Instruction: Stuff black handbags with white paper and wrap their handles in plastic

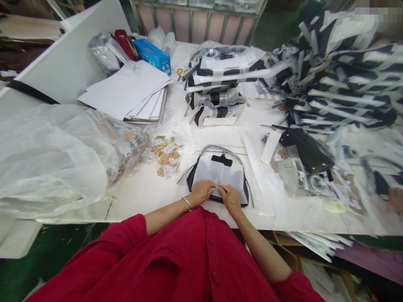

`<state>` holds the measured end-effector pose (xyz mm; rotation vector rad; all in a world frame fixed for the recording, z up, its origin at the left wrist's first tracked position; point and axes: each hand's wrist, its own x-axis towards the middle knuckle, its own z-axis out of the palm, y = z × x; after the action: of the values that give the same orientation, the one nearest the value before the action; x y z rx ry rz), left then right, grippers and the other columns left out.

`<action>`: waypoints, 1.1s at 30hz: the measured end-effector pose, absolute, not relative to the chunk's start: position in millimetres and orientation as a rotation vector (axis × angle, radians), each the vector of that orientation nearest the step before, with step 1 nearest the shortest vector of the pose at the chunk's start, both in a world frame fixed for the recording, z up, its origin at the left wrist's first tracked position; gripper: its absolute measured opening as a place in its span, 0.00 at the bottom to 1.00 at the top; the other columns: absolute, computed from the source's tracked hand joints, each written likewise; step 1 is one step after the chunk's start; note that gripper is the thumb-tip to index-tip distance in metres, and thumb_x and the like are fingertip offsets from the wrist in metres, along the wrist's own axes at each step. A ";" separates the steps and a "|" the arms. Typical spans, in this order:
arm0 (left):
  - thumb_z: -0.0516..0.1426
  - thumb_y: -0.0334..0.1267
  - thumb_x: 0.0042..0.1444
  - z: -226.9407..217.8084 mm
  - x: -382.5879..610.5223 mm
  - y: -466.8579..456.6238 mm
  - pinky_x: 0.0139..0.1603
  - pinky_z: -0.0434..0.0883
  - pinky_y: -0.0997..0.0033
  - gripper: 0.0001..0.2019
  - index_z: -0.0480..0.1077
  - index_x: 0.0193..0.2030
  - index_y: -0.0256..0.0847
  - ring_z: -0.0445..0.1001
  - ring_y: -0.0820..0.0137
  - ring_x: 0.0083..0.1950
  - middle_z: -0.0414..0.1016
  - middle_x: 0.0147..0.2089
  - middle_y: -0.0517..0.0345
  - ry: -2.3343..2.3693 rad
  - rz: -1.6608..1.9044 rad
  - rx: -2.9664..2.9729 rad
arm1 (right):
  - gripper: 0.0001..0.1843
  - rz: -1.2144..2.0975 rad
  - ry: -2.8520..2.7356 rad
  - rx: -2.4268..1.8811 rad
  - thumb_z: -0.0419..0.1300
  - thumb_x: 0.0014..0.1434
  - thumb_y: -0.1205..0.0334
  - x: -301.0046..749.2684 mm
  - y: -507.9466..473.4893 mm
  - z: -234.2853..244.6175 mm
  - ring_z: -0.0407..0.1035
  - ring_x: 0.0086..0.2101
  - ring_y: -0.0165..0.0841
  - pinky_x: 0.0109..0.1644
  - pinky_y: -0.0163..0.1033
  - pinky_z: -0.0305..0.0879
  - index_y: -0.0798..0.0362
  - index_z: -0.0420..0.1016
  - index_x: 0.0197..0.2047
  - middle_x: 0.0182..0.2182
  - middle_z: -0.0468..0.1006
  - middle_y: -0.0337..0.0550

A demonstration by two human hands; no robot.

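A black handbag (pixel 217 172) lies flat on the white table (pixel 147 197), its front covered by a white paper sheet. My left hand (pixel 201 191) rests on the lower edge of that sheet with fingers curled and pressed down. My right hand (pixel 229 196) is beside it, fingers pinched on the same lower edge of the paper. Both hands touch each other's fingertips near the bag's bottom middle.
A heap of clear plastic bags (pixel 53 155) fills the left. Small tan tags (pixel 165 155) lie left of the bag. White paper sheets (pixel 129 90), a blue box (pixel 153 54), wrapped black-and-white bags (pixel 220 79) and a big pile (pixel 343 75) stand behind and right.
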<state>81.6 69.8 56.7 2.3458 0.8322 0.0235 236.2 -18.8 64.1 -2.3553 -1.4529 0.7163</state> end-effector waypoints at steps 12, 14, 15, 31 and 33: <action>0.51 0.40 0.67 47.1 91.6 69.0 0.47 0.69 0.70 0.09 0.70 0.48 0.45 0.73 0.67 0.47 0.72 0.47 0.55 0.759 -0.018 2.443 | 0.12 0.612 -1.614 -2.501 0.56 0.63 0.57 228.3 -18.4 56.7 0.73 0.40 0.34 0.43 0.36 0.62 0.45 0.80 0.45 0.39 0.81 0.42; 0.50 0.40 0.67 46.5 92.2 69.4 0.47 0.69 0.69 0.10 0.70 0.47 0.43 0.73 0.66 0.47 0.72 0.45 0.54 0.729 -0.064 2.484 | 0.13 0.588 -1.689 -2.490 0.55 0.65 0.57 227.1 -20.2 54.5 0.72 0.40 0.35 0.43 0.36 0.61 0.47 0.79 0.46 0.38 0.80 0.44; 0.50 0.41 0.68 46.8 92.9 69.8 0.46 0.70 0.68 0.10 0.70 0.47 0.42 0.73 0.65 0.47 0.72 0.45 0.53 0.725 -0.081 2.499 | 0.13 0.588 -1.708 -2.484 0.55 0.65 0.57 226.8 -20.6 54.1 0.72 0.40 0.35 0.44 0.36 0.61 0.47 0.79 0.46 0.38 0.80 0.45; 0.47 0.35 0.66 54.6 115.4 75.2 0.42 0.69 0.65 0.12 0.71 0.44 0.37 0.75 0.61 0.45 0.73 0.46 0.47 1.016 -0.190 2.275 | 0.06 0.949 -1.275 -2.570 0.58 0.56 0.57 235.7 -1.8 59.9 0.73 0.34 0.34 0.33 0.37 0.58 0.44 0.76 0.34 0.31 0.80 0.36; 0.52 0.36 0.63 53.7 115.9 79.4 0.41 0.69 0.66 0.08 0.71 0.42 0.39 0.75 0.62 0.44 0.75 0.45 0.50 1.026 -0.207 2.257 | 0.06 0.906 -1.277 -2.528 0.58 0.57 0.57 236.1 -4.9 57.8 0.72 0.33 0.34 0.33 0.36 0.58 0.45 0.76 0.36 0.31 0.80 0.35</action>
<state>115.9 79.4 53.7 2.2567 1.0261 -0.2074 236.1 -4.9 57.8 -2.5276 -1.2765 0.9057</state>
